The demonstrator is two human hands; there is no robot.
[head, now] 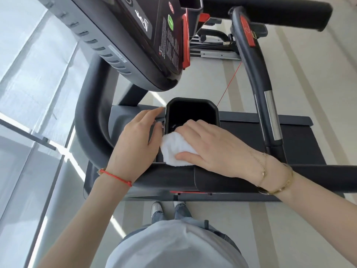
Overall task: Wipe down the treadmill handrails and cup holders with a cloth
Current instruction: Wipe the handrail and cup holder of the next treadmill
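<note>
— fingers (190, 130) of the right hand (210, 146) curl over a white cloth (174, 149), the thumb clamping it from below, and press it against the near rim of a black cup holder (214, 115). is that how you read it?

— yes. the left hand (135, 140) rests beside the cup holder's left wall, fingers straight and close together, fingertips touching its edge, holding nothing. it looks to be steadying the cup holder.

— where does the cloth sit exactly?

— bunched on the near left corner of the cup holder, partly over the rim and partly on the dark ledge in front of it. whether any of it reaches the floor of the cup holder, i cannot tell; the inside is in deep shadow.

— how far along is the job, in your judgement?

— somewhere in the middle, by my guess. this cup holder is being wiped. the long handrail (257, 78) to the right, with its silver grip section, stands well apart from both hands. a second cup holder (193, 5) shows at the top, past the console (146, 35), also untouched at this moment.

— and the cloth itself?

— soft, thick terry, clean white, crumpled into a pad. no dirt shows on it.
</note>
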